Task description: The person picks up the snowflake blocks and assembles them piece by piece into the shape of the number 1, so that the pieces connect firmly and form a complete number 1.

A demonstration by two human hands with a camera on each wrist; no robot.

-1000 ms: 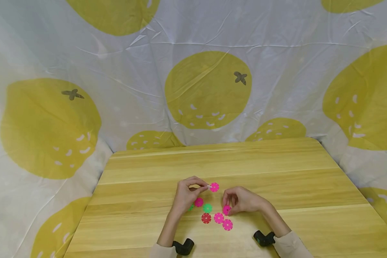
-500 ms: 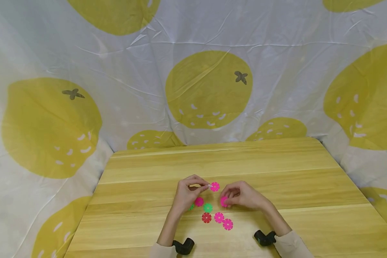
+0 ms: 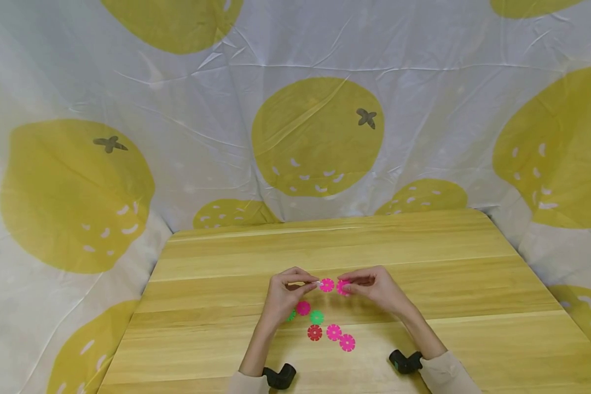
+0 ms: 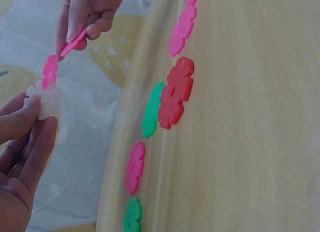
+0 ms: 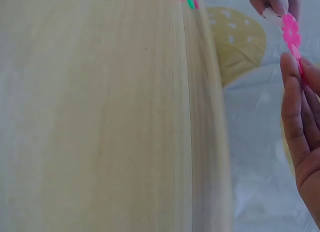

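Observation:
My left hand (image 3: pixel 285 293) pinches a white notched disc (image 4: pixel 47 99) between thumb and fingers. A pink notched disc (image 3: pixel 327 285) is joined to the white one and stands out to its right. My right hand (image 3: pixel 376 287) pinches a second pink disc (image 4: pixel 74 42) by its edge, close beside the joined pink one. Both hands are raised over the wooden table. Below them lie a green disc (image 3: pixel 317 317), a red disc (image 3: pixel 314 332), a pink disc (image 3: pixel 303 308) and two more pink discs (image 3: pixel 347 343). Another green disc (image 4: pixel 132 217) is partly hidden behind the left wrist in the head view.
The wooden table (image 3: pixel 473 284) stretches out around the hands. Behind it hangs a pale cloth (image 3: pixel 202 137) printed with yellow lemons. Black wrist-worn devices (image 3: pixel 280 376) sit at both wrists, just above the tabletop.
My right hand has lifted its pink disc from beside the lying pink ones, moving it away from me and up to the left hand's joined discs. The left hand stays nearly still.

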